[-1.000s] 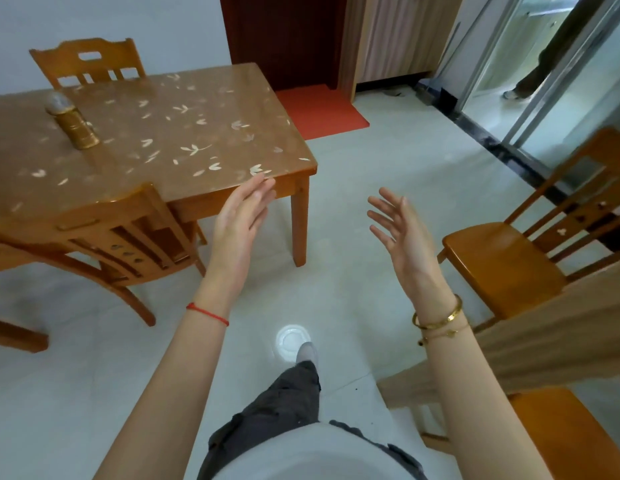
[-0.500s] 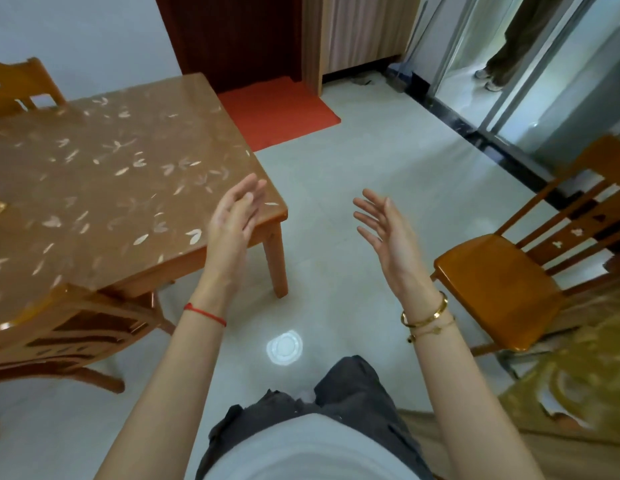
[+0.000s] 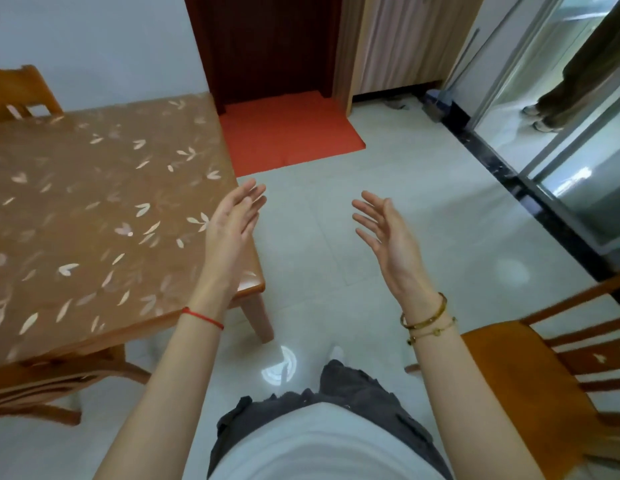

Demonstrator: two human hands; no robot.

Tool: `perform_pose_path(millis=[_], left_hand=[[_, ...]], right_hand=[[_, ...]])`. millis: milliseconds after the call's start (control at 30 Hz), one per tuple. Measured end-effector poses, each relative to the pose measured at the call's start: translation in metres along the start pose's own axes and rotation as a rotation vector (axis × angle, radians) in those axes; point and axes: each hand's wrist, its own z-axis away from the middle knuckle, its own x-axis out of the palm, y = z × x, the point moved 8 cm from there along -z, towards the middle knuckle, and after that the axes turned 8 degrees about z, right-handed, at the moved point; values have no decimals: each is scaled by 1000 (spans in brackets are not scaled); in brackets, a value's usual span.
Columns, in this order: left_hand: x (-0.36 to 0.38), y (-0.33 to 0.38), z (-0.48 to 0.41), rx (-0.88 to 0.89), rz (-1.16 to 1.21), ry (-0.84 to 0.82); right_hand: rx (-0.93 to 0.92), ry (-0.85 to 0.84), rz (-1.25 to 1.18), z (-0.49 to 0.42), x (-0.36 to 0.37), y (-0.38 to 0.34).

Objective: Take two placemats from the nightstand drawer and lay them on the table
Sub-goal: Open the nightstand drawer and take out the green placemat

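No placemats are seen; both hands are spread wide and empty.
Left hand (image 3: 234,223) is raised over the bare table (image 3: 94,209) corner, right hand (image 3: 388,230) beside it; nightstand out of view, nothing fetched yet.

Wooden table (image 3: 253,289), glossy leaf-print cover (image 3: 94,209); shiny floor tiles (image 3: 422,188).

Wooden table (image 3: 94,209) under leaf-print cover, pale tiled floor (image 3: 388,188), red mat (image 3: 284,133) by doorway

Brown table (image 3: 94,220), pale leaf pattern; red mat (image 3: 287,133); orange chair (image 3: 523,386).
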Motion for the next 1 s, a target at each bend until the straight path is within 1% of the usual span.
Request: perform_pose_path(millis=[233, 300, 533, 700, 1000], left_hand=[[40, -17, -84, 56, 25, 110], [44, -21, -105, 62, 16, 159], [63, -31, -189, 87, 2, 245], [69, -36, -275, 111, 16, 256], [60, -11, -443, 145, 57, 358]], right_hand=[[28, -130, 58, -130, -25, -25], [37, -164, 68, -161, -25, -28], [57, -264, 102, -269, -10, -28], [55, -305, 127, -363, 13, -34], [63, -411, 151, -538, 90, -63]])
